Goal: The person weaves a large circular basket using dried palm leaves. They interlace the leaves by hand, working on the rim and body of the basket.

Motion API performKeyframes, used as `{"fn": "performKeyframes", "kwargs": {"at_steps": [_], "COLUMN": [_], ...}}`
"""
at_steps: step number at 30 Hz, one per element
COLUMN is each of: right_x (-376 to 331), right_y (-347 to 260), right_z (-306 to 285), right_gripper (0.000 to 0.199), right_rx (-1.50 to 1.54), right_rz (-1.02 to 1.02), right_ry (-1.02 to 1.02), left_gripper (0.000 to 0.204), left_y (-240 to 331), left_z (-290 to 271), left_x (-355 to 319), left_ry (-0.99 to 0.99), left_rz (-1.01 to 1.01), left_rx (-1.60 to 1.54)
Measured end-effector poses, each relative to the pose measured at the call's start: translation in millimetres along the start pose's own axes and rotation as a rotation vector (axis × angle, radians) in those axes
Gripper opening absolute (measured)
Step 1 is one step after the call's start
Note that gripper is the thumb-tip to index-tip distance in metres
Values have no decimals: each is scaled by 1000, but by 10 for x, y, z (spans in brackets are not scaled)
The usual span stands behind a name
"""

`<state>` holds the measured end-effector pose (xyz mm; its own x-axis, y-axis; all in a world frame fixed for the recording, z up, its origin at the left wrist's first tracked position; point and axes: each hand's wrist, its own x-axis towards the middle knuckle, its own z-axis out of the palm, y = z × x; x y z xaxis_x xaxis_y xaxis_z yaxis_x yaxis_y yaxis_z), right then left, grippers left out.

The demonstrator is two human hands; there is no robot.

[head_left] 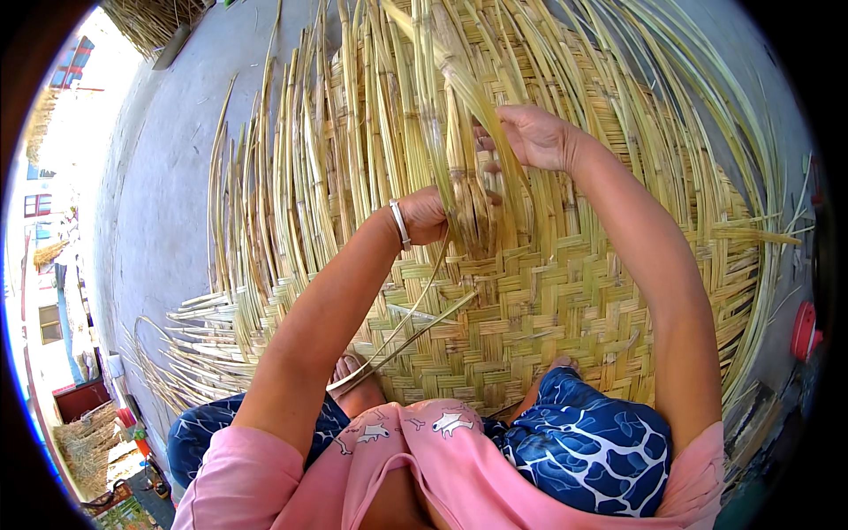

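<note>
Currently, the woven mat (548, 305) lies flat on the floor in front of me, its upper strips (300, 159) standing unwoven and fanned away from my body. My left hand (426, 215) is curled low at a split strip bundle (473, 216), with part of it passing behind; whether it is clamped, I cannot tell. My right hand (533, 139) is half curled at a broad bent strip (484, 110) – contact is likely, but the closure is not visible.

Fault conditions, in my judgement: bending the broad strip too sharply could crack it at a joint; uneven tension between my hands could open gaps in the weave; a strip picked up out of order would break the pattern. The loose strip (415, 329) near my left foot (359, 389) could catch if I shift my weight.

Visibility limits: strips cover several of my fingertips, and motion blurs the right ones; the far strip ends are cut off at the upper edge – the left foot is partly covered
</note>
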<state>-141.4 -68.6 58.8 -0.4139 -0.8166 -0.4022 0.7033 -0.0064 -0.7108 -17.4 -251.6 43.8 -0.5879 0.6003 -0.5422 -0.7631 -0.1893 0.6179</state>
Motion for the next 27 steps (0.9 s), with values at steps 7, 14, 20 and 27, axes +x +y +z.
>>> {"fn": "performKeyframes", "kwargs": {"at_steps": [7, 14, 20, 27], "right_x": [46, -420, -1129, -1508], "right_y": [105, 216, 767, 563], "right_z": [-57, -258, -439, -913], "right_gripper": [23, 19, 19, 13], "right_rx": [50, 131, 429, 494], "right_rz": [-186, -377, -511, -767], "right_ry": [85, 524, 580, 631], "left_gripper": [78, 57, 21, 21], "left_y": [94, 25, 95, 38], "left_z": [53, -123, -67, -124], "left_x": [38, 73, -155, -276], "left_ry": [-79, 125, 316, 473], "left_rz": [2, -4, 184, -164], "left_rx": [336, 356, 1121, 868]}}
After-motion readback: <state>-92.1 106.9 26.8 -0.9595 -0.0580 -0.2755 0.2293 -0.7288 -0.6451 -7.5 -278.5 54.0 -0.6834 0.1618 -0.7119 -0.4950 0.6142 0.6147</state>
